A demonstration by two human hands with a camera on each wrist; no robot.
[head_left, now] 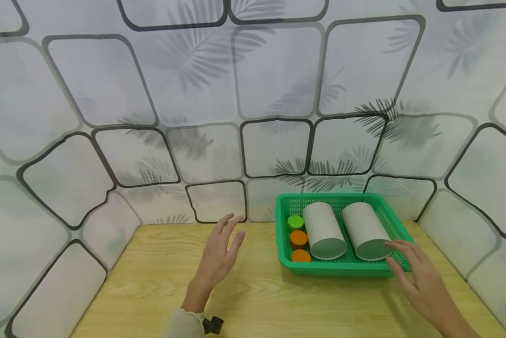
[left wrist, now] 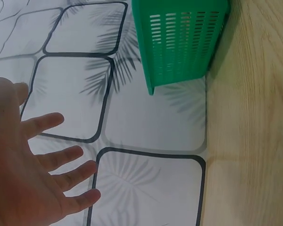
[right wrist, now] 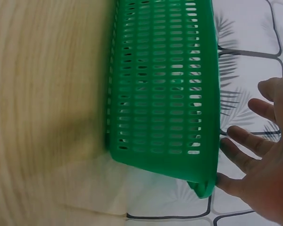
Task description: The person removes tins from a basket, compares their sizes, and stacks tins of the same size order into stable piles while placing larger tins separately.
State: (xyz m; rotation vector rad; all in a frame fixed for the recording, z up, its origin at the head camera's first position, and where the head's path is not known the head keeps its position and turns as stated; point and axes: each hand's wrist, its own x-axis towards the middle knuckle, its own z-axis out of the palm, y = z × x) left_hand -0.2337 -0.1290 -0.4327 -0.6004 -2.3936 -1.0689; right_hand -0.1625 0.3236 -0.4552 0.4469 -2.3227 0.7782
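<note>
A green plastic basket with slotted walls stands on the table at the right. Inside lie two white cylinders side by side, their pale green ends facing me. Along the basket's left wall are a bright green round lid and two orange round lids; what is under them is mostly hidden. My left hand hovers left of the basket, fingers spread and holding nothing. The right hand is at the basket's front right corner with fingers extended. Whether its fingertips touch the rim I cannot tell.
The light wooden table runs back to a wall covering printed with rounded outlines and grey leaves. The same covering closes off both sides. A small black object sits at the left wrist, beside a pale sleeve.
</note>
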